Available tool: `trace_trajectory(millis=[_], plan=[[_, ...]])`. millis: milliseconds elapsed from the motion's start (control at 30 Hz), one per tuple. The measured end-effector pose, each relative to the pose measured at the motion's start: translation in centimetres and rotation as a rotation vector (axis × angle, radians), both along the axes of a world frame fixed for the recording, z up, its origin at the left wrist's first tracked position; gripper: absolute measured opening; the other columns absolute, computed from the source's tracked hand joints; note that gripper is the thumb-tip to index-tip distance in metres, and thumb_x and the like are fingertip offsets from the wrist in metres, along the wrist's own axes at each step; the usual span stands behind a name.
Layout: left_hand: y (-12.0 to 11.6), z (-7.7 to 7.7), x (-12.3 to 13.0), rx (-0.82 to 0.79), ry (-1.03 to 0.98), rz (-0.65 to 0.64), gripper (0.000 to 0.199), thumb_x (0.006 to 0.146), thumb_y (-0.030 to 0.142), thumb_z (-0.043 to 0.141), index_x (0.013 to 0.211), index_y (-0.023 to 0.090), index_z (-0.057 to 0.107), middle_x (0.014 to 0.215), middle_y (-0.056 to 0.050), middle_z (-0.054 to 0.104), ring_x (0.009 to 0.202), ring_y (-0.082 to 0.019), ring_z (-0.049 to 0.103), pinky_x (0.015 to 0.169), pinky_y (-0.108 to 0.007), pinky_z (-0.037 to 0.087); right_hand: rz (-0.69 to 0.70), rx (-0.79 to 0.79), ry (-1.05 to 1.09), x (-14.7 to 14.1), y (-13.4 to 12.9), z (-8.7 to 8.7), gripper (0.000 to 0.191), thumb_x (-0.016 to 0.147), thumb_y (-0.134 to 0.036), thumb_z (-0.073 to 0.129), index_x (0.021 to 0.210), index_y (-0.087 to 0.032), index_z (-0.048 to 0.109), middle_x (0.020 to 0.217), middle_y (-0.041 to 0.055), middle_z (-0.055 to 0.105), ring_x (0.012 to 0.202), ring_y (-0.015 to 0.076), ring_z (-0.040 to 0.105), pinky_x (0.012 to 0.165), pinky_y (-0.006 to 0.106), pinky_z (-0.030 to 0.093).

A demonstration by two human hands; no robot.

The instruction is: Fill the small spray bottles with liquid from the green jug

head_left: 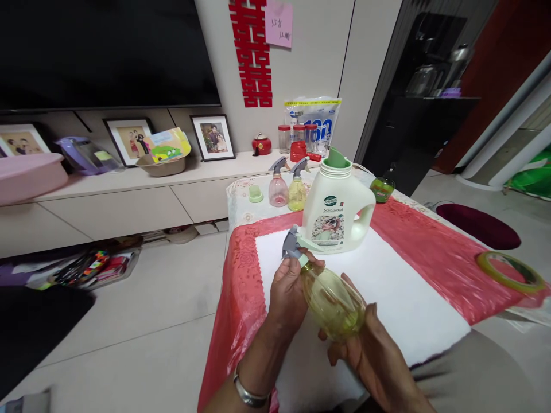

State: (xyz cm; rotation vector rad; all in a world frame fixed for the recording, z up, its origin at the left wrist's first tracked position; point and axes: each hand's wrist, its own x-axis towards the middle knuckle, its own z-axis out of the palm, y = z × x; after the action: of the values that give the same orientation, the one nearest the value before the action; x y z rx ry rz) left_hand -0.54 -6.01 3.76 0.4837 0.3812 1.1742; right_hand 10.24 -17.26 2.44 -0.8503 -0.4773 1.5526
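Observation:
A clear yellow spray bottle [329,298] with a grey trigger head [291,243] is held tilted above the white cloth [400,298]. My left hand [289,289] is closed around its neck and pale green collar. Under the bottle's base, my right hand [365,344] supports it with the fingers curled around the body. Just beyond stands a large pale green detergent jug [318,201], uncapped at the top, with a green spout showing. Behind it to the left are a pink spray bottle [278,190] and a second yellow spray bottle [297,194], both upright.
A light green cap [255,194] lies at the table's far left. A roll of tape [511,271] rests on the red plastic cover [430,258] at right. A green bottle [382,188] stands by the back right edge. Behind, the cabinet [206,172] holds jars and frames.

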Motion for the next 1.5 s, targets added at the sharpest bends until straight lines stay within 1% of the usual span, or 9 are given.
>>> trace_trajectory(millis=[233, 433, 633, 767, 867, 967, 1133, 1400, 1500], plan=[[0.3, -0.1, 0.1, -0.013, -0.043, 0.031, 0.031, 0.077, 0.037, 0.083, 0.095, 0.015, 0.068, 0.090, -0.003, 0.068, 0.088, -0.017, 0.069, 0.091, -0.032, 0.052, -0.341, -0.017, -0.511, -0.5, 0.3, -0.2, 0.091, 0.085, -0.070, 0.062, 0.159, -0.031, 0.025, 0.139, 0.0120, 0.046, 0.095, 0.0185, 0.061, 0.072, 0.031, 0.056], [0.0, 0.0, 0.0, 0.035, -0.015, 0.003, 0.029, 0.081, 0.039, 0.079, 0.096, 0.017, 0.068, 0.093, -0.003, 0.068, 0.092, -0.020, 0.069, 0.089, -0.035, 0.053, 0.022, -0.078, -0.070, 1.0, 0.4, 0.0, 0.091, 0.088, -0.077, 0.051, 0.160, -0.031, 0.019, 0.129, 0.0179, 0.055, 0.067, 0.0170, 0.062, 0.053, 0.028, 0.047], [0.5, -0.1, -0.1, -0.022, -0.038, 0.026, 0.032, 0.076, 0.036, 0.085, 0.096, 0.018, 0.068, 0.094, -0.002, 0.069, 0.092, -0.018, 0.069, 0.096, -0.037, 0.051, -0.237, 0.026, -0.655, 0.7, 0.0, -0.7, 0.101, 0.076, -0.054, 0.079, 0.158, -0.033, 0.024, 0.148, 0.0110, 0.040, 0.111, 0.0223, 0.059, 0.084, 0.031, 0.055], [0.3, 0.1, -0.1, 0.021, -0.026, -0.039, 0.037, 0.075, 0.041, 0.085, 0.097, 0.016, 0.070, 0.093, -0.005, 0.071, 0.091, -0.020, 0.069, 0.095, -0.037, 0.051, -0.012, -0.062, -0.283, 1.2, 0.4, -1.1, 0.099, 0.086, -0.075, 0.055, 0.160, -0.023, 0.015, 0.118, 0.0155, 0.060, 0.066, 0.0154, 0.060, 0.056, 0.029, 0.051], [0.2, 0.2, -0.1, 0.041, -0.018, -0.046, 0.037, 0.074, 0.042, 0.085, 0.096, 0.015, 0.070, 0.092, -0.005, 0.071, 0.088, -0.019, 0.069, 0.089, -0.034, 0.053, 0.162, -0.152, -0.106, 1.6, 0.5, -1.2, 0.101, 0.087, -0.086, 0.033, 0.160, -0.018, 0.015, 0.121, 0.0216, 0.058, 0.056, 0.0140, 0.057, 0.047, 0.028, 0.046], [0.4, 0.1, 0.0, 0.007, -0.044, 0.018, 0.033, 0.074, 0.038, 0.086, 0.095, 0.017, 0.070, 0.093, -0.003, 0.071, 0.088, -0.017, 0.069, 0.089, -0.031, 0.053, -0.011, -0.026, -0.549, 1.8, 0.3, -1.6, 0.092, 0.089, -0.077, 0.047, 0.160, -0.028, 0.015, 0.147, 0.0181, 0.041, 0.087, 0.0209, 0.066, 0.069, 0.037, 0.058], [0.5, 0.1, 0.0, -0.014, -0.050, 0.034, 0.037, 0.072, 0.037, 0.087, 0.098, 0.018, 0.070, 0.093, -0.002, 0.072, 0.090, -0.017, 0.070, 0.098, -0.033, 0.051, -0.330, 0.330, -1.350, 2.2, -0.1, -2.7, 0.092, 0.082, -0.046, 0.074, 0.158, -0.030, 0.026, 0.149, 0.0096, 0.041, 0.135, 0.0279, 0.046, 0.105, 0.041, 0.051], [0.0, 0.4, -0.2, 0.070, -0.029, -0.051, 0.036, 0.073, 0.041, 0.086, 0.094, 0.015, 0.072, 0.088, -0.005, 0.070, 0.086, -0.018, 0.068, 0.096, -0.034, 0.051, 0.001, 0.186, -0.395, 2.9, 0.1, -3.5, 0.081, 0.090, -0.066, 0.055, 0.156, -0.025, 0.033, 0.157, 0.0116, 0.031, 0.142, 0.0297, 0.039, 0.113, 0.045, 0.043], [0.1, 0.3, -0.1, 0.062, -0.009, -0.030, 0.035, 0.074, 0.042, 0.085, 0.092, 0.015, 0.073, 0.087, -0.005, 0.071, 0.086, -0.017, 0.067, 0.093, -0.031, 0.051, 0.020, 0.182, -0.432, 2.5, 0.1, -2.6, 0.079, 0.091, -0.066, 0.054, 0.155, -0.025, 0.035, 0.156, 0.0123, 0.033, 0.141, 0.0291, 0.040, 0.115, 0.046, 0.040]])
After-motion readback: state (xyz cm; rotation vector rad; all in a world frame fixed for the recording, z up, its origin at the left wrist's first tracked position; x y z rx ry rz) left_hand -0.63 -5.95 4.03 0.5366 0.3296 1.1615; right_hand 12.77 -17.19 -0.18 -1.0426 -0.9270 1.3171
